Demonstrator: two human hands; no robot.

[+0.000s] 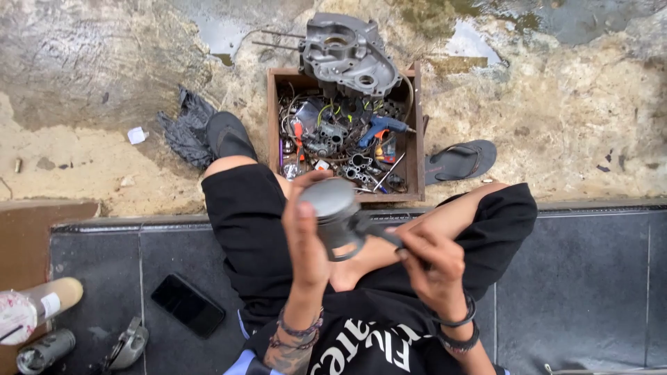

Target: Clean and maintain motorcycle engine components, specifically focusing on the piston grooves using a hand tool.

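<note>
Hands at centre frame, both engaged: left hand wrapped around a grey metal piston, domed crown facing up, held above the lap; right hand closed on the dark handle of a slim tool whose tip meets the piston's skirt. Listed left to right. Far left, on the dark tiled step: a capped drink cup with straw, a small metal can lying beside it, and a grey metal fitting near the bottom edge. Next, a black phone lying flat, screen up, just beside the person's black shorts. On the wet, muddy ground beyond the step: a scrap of white paper, a crumpled dark rag, and the person's foot in a dark sandal against it. Centre: a wooden crate holding tangled wires, small engine parts, an orange-handled tool and a blue glue gun; a grey cast engine casing rests on the crate's far rim. Right of the crate: one dark flip-flop lying alone on the ground. Both wrists carry dark bracelets.
</note>
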